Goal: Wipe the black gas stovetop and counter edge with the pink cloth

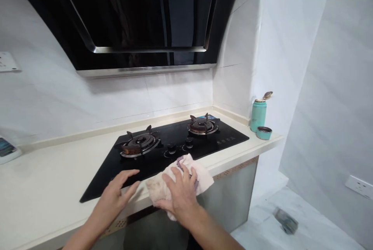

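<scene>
My right hand grips a pale pink cloth, stained brown on its left part, over the counter's front edge by the stove. A darker purple patch shows between the fingers. To the left, my left hand holds nothing, its thumb and fingers apart, over the front edge of the black gas stove. A left burner and a right burner, both with brownish marks, sit on the glass. Between them stand two black knobs, a left knob and a right knob.
A black range hood overhangs the stove. At the right end of the white counter stand a teal flask with its lid up and a small teal cup. A white bottle lies at far left. Below the counter are cabinet doors.
</scene>
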Demonstrator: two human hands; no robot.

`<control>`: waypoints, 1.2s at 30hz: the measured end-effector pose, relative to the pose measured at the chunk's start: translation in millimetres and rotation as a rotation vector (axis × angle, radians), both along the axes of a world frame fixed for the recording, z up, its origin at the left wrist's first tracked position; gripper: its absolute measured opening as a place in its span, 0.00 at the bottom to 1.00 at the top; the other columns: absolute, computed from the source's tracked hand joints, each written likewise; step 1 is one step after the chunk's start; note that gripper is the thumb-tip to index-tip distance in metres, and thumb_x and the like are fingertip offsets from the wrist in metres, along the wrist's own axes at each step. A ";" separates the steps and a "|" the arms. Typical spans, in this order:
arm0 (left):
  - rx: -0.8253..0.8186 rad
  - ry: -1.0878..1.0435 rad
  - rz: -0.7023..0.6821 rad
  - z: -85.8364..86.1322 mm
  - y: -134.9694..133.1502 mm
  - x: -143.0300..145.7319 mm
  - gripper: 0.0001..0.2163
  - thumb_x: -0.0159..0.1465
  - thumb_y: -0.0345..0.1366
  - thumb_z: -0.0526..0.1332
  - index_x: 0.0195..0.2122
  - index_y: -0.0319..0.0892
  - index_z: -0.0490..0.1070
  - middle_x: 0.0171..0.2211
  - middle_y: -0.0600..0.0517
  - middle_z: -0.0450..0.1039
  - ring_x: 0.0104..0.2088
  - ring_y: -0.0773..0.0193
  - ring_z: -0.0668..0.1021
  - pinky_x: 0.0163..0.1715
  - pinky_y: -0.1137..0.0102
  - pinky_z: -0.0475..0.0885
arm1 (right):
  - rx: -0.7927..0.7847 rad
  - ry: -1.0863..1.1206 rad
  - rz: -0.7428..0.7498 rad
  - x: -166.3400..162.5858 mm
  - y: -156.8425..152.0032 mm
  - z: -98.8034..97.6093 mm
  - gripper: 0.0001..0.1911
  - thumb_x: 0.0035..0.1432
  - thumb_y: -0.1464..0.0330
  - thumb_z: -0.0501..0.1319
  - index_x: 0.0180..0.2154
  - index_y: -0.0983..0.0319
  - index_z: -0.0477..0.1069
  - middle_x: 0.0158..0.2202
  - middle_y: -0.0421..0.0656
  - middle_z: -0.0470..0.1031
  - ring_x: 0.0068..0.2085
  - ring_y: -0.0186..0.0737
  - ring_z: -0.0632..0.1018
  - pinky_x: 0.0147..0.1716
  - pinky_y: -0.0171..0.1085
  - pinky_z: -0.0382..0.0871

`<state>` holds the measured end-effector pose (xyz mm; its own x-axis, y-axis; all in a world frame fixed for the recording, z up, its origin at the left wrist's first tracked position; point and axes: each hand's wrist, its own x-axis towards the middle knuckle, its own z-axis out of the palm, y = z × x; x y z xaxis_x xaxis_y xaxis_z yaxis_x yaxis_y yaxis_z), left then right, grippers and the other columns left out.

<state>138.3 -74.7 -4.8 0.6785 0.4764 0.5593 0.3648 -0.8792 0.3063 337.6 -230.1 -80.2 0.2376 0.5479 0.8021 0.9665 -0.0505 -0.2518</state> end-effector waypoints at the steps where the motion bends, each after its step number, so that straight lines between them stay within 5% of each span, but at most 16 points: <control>1: 0.001 0.011 0.034 1.4 8.7 -1.6 0.22 0.67 0.57 0.58 0.52 0.48 0.76 0.51 0.47 0.79 0.49 0.53 0.82 0.43 0.64 0.80 | 0.026 -0.031 0.003 -1.8 4.2 -1.4 0.41 0.46 0.35 0.70 0.54 0.52 0.72 0.58 0.49 0.74 0.61 0.65 0.66 0.61 0.68 0.46; 5: 0.111 0.066 0.069 -9.7 30.4 3.9 0.22 0.66 0.59 0.56 0.45 0.48 0.79 0.47 0.46 0.81 0.48 0.51 0.82 0.48 0.59 0.77 | 0.162 -0.252 0.096 14.9 2.8 -10.5 0.31 0.56 0.41 0.67 0.51 0.54 0.72 0.54 0.45 0.76 0.62 0.58 0.66 0.62 0.59 0.46; 9: 0.165 0.095 0.108 -23.5 31.3 6.1 0.21 0.67 0.58 0.55 0.45 0.50 0.79 0.49 0.46 0.79 0.51 0.50 0.80 0.50 0.57 0.75 | 0.118 -0.382 0.144 59.4 -19.5 -13.4 0.29 0.58 0.45 0.67 0.53 0.54 0.71 0.55 0.46 0.75 0.59 0.56 0.68 0.59 0.57 0.50; 14: 0.146 0.098 0.104 -22.9 23.8 5.4 0.22 0.67 0.58 0.55 0.46 0.48 0.79 0.51 0.46 0.78 0.53 0.50 0.78 0.53 0.57 0.73 | -0.051 -0.249 0.024 116.6 -49.7 2.2 0.31 0.60 0.40 0.61 0.51 0.57 0.74 0.55 0.50 0.74 0.54 0.54 0.71 0.54 0.53 0.56; 19: 0.138 0.087 0.120 -20.7 18.6 7.9 0.20 0.68 0.55 0.55 0.46 0.47 0.79 0.52 0.45 0.78 0.53 0.51 0.78 0.55 0.57 0.71 | -0.160 -0.106 -0.154 175.8 -78.4 16.6 0.23 0.70 0.49 0.53 0.47 0.59 0.76 0.52 0.50 0.75 0.53 0.51 0.71 0.53 0.49 0.57; 27: 0.137 0.057 0.145 -19.1 8.1 9.8 0.21 0.67 0.55 0.54 0.46 0.47 0.79 0.51 0.45 0.79 0.54 0.50 0.79 0.54 0.57 0.72 | -0.126 0.130 -0.449 287.0 -126.1 -6.2 0.24 0.69 0.49 0.50 0.49 0.58 0.75 0.57 0.52 0.73 0.59 0.54 0.69 0.63 0.59 0.48; 32: 0.128 0.056 0.155 -15.9 2.6 13.3 0.21 0.67 0.54 0.53 0.46 0.46 0.79 0.50 0.44 0.80 0.53 0.49 0.79 0.52 0.57 0.72 | 0.165 0.285 -0.563 287.8 -123.7 -24.0 0.35 0.66 0.41 0.46 0.49 0.61 0.75 0.62 0.59 0.65 0.66 0.60 0.60 0.64 0.62 0.50; 36: 0.141 0.074 0.169 -12.0 0.0 16.0 0.21 0.67 0.53 0.53 0.44 0.45 0.79 0.49 0.44 0.80 0.50 0.50 0.80 0.50 0.57 0.72 | 0.288 0.322 -0.663 238.5 -93.1 -34.5 0.37 0.70 0.46 0.40 0.57 0.68 0.67 0.66 0.68 0.53 0.69 0.65 0.54 0.64 0.67 0.49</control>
<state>154.3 -74.7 -16.8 0.6375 0.5071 0.5801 0.5273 -0.8361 0.1514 576.1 -323.2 -114.7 0.6863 -0.0081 0.7273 0.6350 -0.4809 -0.6046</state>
